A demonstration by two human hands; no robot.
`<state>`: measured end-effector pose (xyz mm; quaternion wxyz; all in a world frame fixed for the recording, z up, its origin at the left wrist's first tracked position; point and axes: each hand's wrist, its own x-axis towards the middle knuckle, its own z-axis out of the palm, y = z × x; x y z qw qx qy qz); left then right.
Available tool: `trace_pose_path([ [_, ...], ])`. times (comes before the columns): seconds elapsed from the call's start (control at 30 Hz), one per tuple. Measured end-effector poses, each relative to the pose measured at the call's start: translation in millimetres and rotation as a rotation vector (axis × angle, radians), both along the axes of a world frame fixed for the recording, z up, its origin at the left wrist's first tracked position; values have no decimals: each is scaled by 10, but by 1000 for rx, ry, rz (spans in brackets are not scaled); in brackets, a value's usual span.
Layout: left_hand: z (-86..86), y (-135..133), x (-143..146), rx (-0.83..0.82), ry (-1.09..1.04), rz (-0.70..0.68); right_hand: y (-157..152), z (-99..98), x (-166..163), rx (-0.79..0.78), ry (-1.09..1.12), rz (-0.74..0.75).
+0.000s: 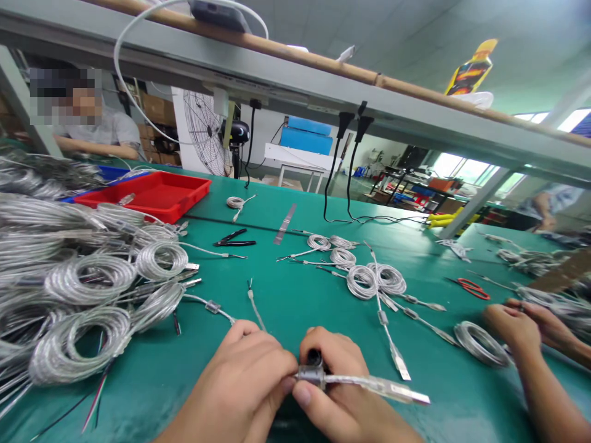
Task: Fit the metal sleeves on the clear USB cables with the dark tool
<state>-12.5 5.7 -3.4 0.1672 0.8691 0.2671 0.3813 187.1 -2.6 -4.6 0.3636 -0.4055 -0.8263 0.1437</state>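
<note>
At the near edge of the table, my left hand [242, 381] is closed, its fingertips pinching the left end of a grey ferrite bead [311, 375] on a clear-jacketed USB cable [353, 381]. My right hand [339, 363] grips the same cable around the bead, thumb below. A black hollow round piece [314, 357] shows between its fingers; its kind is unclear. The cable's USB plug [409, 392] sticks out to the right. Beyond my left hand lies a loose cable end [253, 301] with bare wires.
Coiled cables [90, 280] are heaped at left beside a red tray [152, 194]. Black-handled cutters [234, 238], a metal ruler [285, 224] and several coils [362, 282] lie ahead. At right are red-handled scissors [473, 288] and a co-worker's hands [517, 326]. A shelf [295, 67] spans overhead.
</note>
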Motion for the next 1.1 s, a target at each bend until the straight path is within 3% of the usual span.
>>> trace_pose_path([
  [0.23, -32, 9, 4, -16, -13, 13, -37, -56, 80, -111, -28, -6],
  [0.47, -3, -13, 13, -13, 8, 30, -53, 47, 18, -8, -41, 2],
  [0.6, 0, -22, 22, 15, -15, 99, -2, -3, -37, -66, -29, -91],
  [0.73, -14, -33, 9, 119, -91, 249, 123, -103, -80, -218, 98, -246],
  [0.83, -33, -51, 54, 189, -51, 288, 148, -113, -133, -262, 238, -303],
  [0.97, -93, -45, 156, 254, -35, 322, 52, -103, -230, -311, 387, -251],
  [1.1, -141, -12, 155, 166, 15, 290, 1, -186, -259, -364, 447, -190],
])
